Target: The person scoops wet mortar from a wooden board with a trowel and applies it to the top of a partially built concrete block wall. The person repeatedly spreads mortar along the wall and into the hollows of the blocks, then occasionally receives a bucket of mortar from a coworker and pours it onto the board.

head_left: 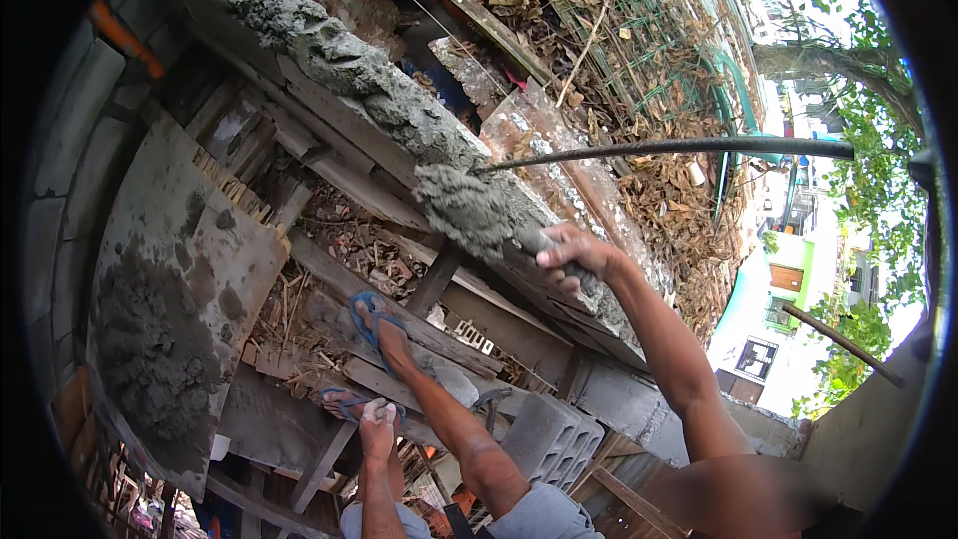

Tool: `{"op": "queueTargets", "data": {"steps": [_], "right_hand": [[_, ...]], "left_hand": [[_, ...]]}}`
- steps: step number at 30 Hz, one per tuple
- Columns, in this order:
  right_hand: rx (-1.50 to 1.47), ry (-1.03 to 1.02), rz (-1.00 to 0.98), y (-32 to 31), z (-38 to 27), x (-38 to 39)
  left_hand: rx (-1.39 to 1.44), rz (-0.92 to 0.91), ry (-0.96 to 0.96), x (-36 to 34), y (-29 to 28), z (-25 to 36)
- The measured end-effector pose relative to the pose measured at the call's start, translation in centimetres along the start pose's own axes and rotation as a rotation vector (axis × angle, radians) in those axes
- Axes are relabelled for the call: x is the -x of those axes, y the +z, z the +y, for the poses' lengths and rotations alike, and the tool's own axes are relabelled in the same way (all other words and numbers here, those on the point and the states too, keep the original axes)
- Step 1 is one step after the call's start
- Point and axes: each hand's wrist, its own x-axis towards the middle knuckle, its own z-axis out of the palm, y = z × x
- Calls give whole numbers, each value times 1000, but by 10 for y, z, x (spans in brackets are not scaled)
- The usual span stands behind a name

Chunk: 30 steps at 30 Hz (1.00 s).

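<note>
My right hand [574,258] is closed round the handle of a trowel [534,240]. A heap of wet grey mortar [464,208] covers the trowel's blade, right beside the wall top. Along that wall runs a thick, rough bed of mortar [339,55], reaching to the upper left. A thin dark metal rod [679,147] sticks out from the wall just past the trowel. Low in the view, my left hand [377,427] hangs in front of my sandalled foot, fingers curled in and smeared grey, with nothing visible in them.
A board [254,265] at the left carries a big pile of mortar [155,354]. Wooden planks [399,324] lie under my feet, with gaps and debris between them. Hollow concrete blocks [549,444] stand near my knee. Dry leaves [639,60] cover the far side of the wall.
</note>
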Motion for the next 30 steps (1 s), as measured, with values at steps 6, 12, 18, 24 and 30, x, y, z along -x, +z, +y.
{"op": "queueTargets", "data": {"steps": [6,12,18,24,30], "right_hand": [[-490,187,-324,-55,-14,-36],[-721,196,-456,-75,38,-5],[-897,120,-404,-62,73,21],[-838,-2,-567,-3,75,33],[-773,-91,-416,-20,51,-20]], "left_hand": [[-20,23,-63,5,-17,-10],[52,-12,-95,13,-18,-14],[24,-22,-83,2,-20,-24],[74,-53,-91,8,-19,-30],[126,-15,-143,3,-29,-17]]}}
